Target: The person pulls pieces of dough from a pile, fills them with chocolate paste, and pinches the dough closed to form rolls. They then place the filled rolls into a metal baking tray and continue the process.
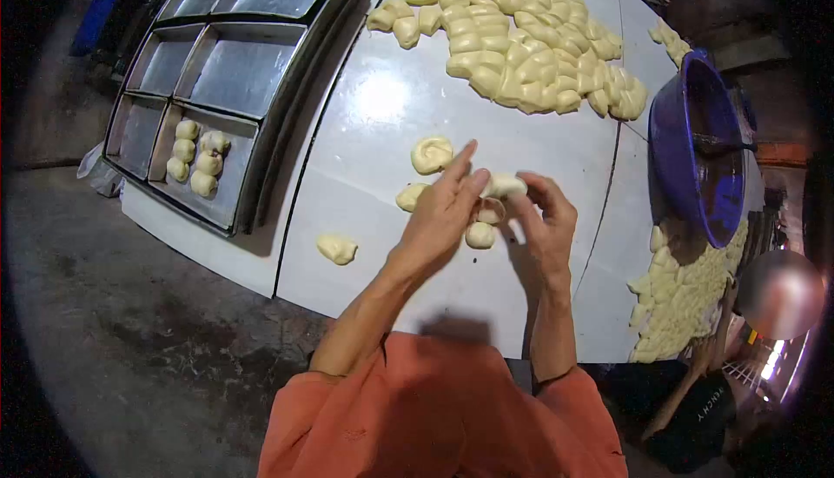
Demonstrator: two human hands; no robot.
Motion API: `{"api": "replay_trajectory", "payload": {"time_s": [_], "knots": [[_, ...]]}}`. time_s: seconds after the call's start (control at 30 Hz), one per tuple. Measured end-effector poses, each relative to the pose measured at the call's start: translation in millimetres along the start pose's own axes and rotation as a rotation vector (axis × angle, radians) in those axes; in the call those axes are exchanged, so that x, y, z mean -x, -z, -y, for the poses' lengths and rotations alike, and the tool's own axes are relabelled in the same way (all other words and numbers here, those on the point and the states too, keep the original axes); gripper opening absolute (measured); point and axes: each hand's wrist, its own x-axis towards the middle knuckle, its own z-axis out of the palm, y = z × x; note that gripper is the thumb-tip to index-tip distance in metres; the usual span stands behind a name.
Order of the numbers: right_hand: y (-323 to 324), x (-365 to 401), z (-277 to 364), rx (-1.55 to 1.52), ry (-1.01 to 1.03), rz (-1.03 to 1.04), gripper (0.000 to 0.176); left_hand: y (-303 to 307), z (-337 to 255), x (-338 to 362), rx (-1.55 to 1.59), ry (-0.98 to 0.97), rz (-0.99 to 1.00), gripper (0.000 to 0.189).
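Observation:
Between my two hands, above the white table, is a pale piece of dough (504,185). My right hand (547,217) pinches its right end between thumb and fingers. My left hand (441,213) is open, its fingers stretched forward, with the thumb close to the dough's left end. Just below lies a round dough ball (479,235), with another pale lump partly hidden between the hands. A flattened dough round (432,155) and a smaller piece (410,197) rest beside my left fingers. Farther left sits a single dough lump (336,248).
Metal baking pans (265,56) stand on the left; one compartment holds two rows of dough balls (208,162). A large mass of cut dough (530,35) covers the table's far side. On the right are a purple basin (673,130), more dough pieces (682,295) and another person (695,391).

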Motion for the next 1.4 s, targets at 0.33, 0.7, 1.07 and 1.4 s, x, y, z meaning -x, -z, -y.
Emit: {"api": "replay_trajectory", "payload": {"time_s": [0.33, 0.7, 1.07, 1.4], "knots": [[10, -18, -14, 0.133, -0.142, 0.245, 0.031, 15, 7, 7, 0.013, 0.036, 0.003, 0.052], [3, -14, 14, 0.494, 0.040, 0.073, 0.031, 9, 5, 5, -0.111, 0.063, 0.096, 0.054], [15, -23, -6, 0.223, -0.083, 0.284, 0.033, -4, 4, 26, -0.113, -0.012, 0.049, 0.076], [23, -14, 4, 0.525, 0.273, 0.452, 0.047, -10, 27, 62, -0.714, -0.317, -0.022, 0.093]]}}
